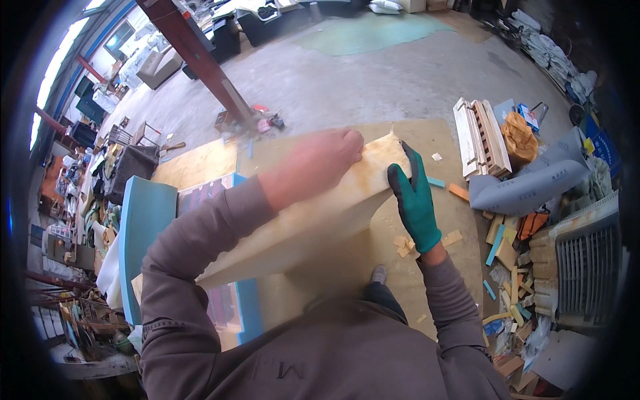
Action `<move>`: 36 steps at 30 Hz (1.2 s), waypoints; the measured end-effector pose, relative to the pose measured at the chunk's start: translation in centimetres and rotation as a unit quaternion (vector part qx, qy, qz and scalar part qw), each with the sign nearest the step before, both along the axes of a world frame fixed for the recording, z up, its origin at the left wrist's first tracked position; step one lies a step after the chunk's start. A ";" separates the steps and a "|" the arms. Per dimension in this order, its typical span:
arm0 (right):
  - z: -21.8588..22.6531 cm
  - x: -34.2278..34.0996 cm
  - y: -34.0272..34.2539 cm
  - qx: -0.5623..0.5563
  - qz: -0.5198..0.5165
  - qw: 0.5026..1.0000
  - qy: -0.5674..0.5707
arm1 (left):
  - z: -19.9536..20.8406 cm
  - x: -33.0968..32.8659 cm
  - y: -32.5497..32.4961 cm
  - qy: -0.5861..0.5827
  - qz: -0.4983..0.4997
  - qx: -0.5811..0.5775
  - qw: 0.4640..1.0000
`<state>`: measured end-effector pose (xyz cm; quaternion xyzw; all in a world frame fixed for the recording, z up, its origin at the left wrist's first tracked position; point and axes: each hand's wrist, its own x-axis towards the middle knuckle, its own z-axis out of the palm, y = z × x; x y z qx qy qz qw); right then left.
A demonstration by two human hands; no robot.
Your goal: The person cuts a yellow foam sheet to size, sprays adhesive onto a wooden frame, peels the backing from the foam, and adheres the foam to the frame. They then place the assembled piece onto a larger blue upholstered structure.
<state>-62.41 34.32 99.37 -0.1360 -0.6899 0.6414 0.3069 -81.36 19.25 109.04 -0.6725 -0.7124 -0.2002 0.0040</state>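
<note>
A long cream foam piece (pixel 313 217) lies slantwise in front of me, its far right end covered with fluffy, yellowish wadding (pixel 387 152). My right hand (pixel 415 200), in a green glove with dark fingers, grips that end, with the thumb on the near face and fingers over the far edge. Bare and smeared by motion, my left hand (pixel 327 153) is closed in a fist against the top of the piece, beside the wadding. What its fingers pinch is hidden. Under the left part of the piece shows a frame with purplish straps (pixel 208 193) and light blue foam edges.
A curved light blue foam panel (pixel 143 233) stands left of the frame. Foam offcuts (pixel 403 245) litter the brown board (pixel 453 280). Slatted wooden pieces (pixel 481 139), a grey roll (pixel 533 183) and a scrap heap (pixel 510 267) lie right. A red post (pixel 200 63) rises beyond.
</note>
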 end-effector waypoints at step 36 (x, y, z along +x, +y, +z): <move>-31.9 7.6 12.6 -0.504 0.081 0.815 -0.276 | 6.1 1.6 -13.3 -0.051 0.425 -0.036 0.903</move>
